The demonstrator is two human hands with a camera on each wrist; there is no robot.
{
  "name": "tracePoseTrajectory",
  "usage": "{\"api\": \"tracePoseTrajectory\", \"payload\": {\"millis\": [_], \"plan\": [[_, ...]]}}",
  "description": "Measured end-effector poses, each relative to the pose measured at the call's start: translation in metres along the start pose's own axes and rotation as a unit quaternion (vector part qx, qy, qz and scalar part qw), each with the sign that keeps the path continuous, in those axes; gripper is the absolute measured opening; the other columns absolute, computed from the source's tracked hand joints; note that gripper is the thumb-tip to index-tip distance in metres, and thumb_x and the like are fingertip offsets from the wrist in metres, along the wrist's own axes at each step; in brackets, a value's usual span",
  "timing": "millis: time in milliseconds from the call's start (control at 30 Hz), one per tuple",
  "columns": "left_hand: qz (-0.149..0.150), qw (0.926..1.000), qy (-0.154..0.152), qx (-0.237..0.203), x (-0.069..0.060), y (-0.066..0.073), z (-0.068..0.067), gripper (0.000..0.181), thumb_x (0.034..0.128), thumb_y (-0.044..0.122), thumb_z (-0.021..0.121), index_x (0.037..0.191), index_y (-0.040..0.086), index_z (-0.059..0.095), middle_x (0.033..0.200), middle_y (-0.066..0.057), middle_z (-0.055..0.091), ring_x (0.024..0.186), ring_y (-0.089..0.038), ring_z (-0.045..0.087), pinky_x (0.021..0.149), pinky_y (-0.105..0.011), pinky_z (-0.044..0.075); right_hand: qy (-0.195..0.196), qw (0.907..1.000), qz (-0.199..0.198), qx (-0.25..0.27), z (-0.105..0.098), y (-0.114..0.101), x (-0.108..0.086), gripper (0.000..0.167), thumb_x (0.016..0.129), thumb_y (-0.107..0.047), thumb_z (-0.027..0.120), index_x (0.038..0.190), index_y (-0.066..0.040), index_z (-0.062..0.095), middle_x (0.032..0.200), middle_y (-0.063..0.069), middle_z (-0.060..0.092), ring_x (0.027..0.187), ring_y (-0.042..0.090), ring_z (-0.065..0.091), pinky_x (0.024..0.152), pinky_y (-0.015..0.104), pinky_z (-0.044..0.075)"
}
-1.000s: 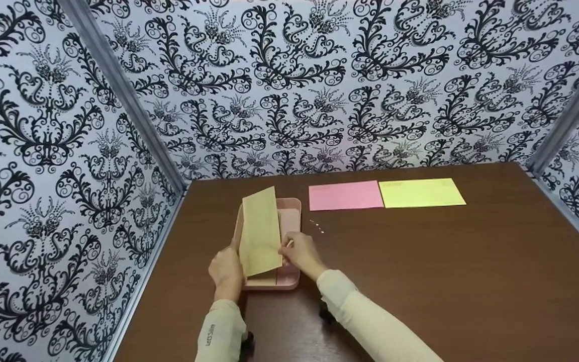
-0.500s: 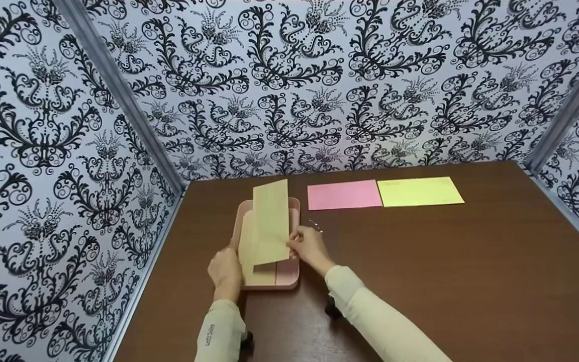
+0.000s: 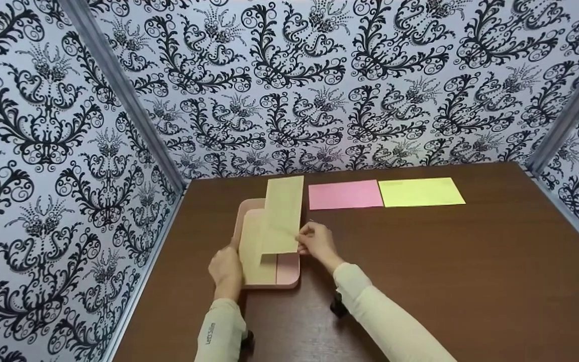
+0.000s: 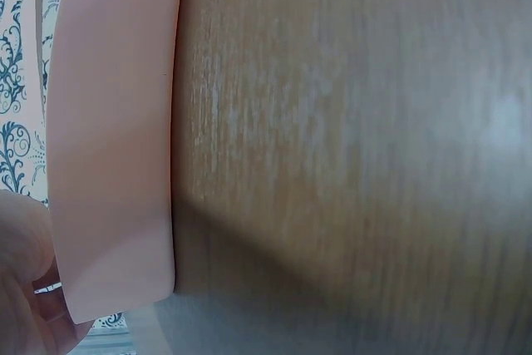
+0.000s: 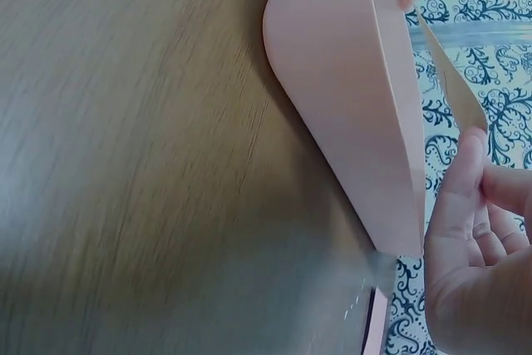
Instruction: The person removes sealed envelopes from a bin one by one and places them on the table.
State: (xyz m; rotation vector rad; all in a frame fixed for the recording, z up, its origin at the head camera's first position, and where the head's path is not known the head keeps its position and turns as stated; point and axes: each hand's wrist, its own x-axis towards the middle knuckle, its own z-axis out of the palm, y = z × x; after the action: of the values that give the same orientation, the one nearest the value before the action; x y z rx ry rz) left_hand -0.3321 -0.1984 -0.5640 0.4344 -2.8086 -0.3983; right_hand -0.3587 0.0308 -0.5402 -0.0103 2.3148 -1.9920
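Observation:
A shallow pink tray (image 3: pixel 239 221) lies on the brown table. My left hand (image 3: pixel 226 271) grips its left rim; in the left wrist view that hand (image 4: pixel 23 276) shows at the tray's wall (image 4: pixel 116 139). My right hand (image 3: pixel 318 244) pinches the lower right edge of a pale yellow envelope (image 3: pixel 284 213), raised at a slant over the tray's right half. The right wrist view shows the envelope (image 5: pixel 457 93) nearly edge-on between thumb and fingers. Inside the tray lie more pale yellow paper (image 3: pixel 254 251) and a pink piece (image 3: pixel 288 269), partly hidden by the raised envelope.
Towards the back of the table, a pink envelope (image 3: pixel 345 194) and a brighter yellow envelope (image 3: pixel 420 192) lie flat side by side, right of the tray. Patterned walls (image 3: pixel 319 90) close off the table's back and sides.
My right hand has carried the pale yellow envelope to the right and farther back, uncovering the paper in the tray's left half. My left hand keeps its place on the rim.

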Motion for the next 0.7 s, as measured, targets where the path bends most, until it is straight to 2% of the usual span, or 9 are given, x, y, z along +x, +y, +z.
{"api": "tracePoseTrajectory", "payload": {"millis": [133, 467, 700], "plan": [[0.002, 1.0, 0.002, -0.001, 0.0, 0.0, 0.0, 0.026, 0.0983, 0.006, 0.051, 0.093, 0.003, 0.076, 0.085, -0.023, 0.074, 0.075, -0.042, 0.072, 0.06, -0.054, 0.055, 0.01, 0.9999, 0.008, 0.01, -0.004, -0.001, 0.001, 0.005, 0.089, 0.001, 0.067, 0.087, 0.002, 0.062, 0.07, 0.011, 0.071, 0.051, 0.008, 0.062, 0.062, 0.039, 0.061], [0.001, 0.9999, -0.014, 0.007, 0.0, 0.001, 0.001, 0.021, 0.0925, -0.002, 0.055, 0.089, -0.001, 0.076, 0.086, -0.024, 0.075, 0.076, -0.04, 0.072, 0.061, -0.051, 0.056, 0.026, 0.9989, 0.018, 0.033, -0.014, 0.003, 0.004, 0.005, 0.089, 0.002, 0.066, 0.086, 0.002, 0.062, 0.064, 0.004, 0.067, 0.05, 0.007, 0.06, 0.051, 0.024, 0.056], [0.001, 0.9997, -0.016, 0.016, 0.0, 0.001, -0.001, 0.017, 0.091, -0.004, 0.057, 0.089, -0.007, 0.074, 0.087, -0.025, 0.074, 0.077, -0.04, 0.073, 0.061, -0.05, 0.057, 0.029, 0.9986, 0.014, 0.041, -0.02, 0.006, 0.005, 0.004, 0.089, 0.002, 0.065, 0.088, 0.004, 0.062, 0.067, 0.012, 0.069, 0.051, 0.008, 0.06, 0.051, 0.024, 0.056]]}}
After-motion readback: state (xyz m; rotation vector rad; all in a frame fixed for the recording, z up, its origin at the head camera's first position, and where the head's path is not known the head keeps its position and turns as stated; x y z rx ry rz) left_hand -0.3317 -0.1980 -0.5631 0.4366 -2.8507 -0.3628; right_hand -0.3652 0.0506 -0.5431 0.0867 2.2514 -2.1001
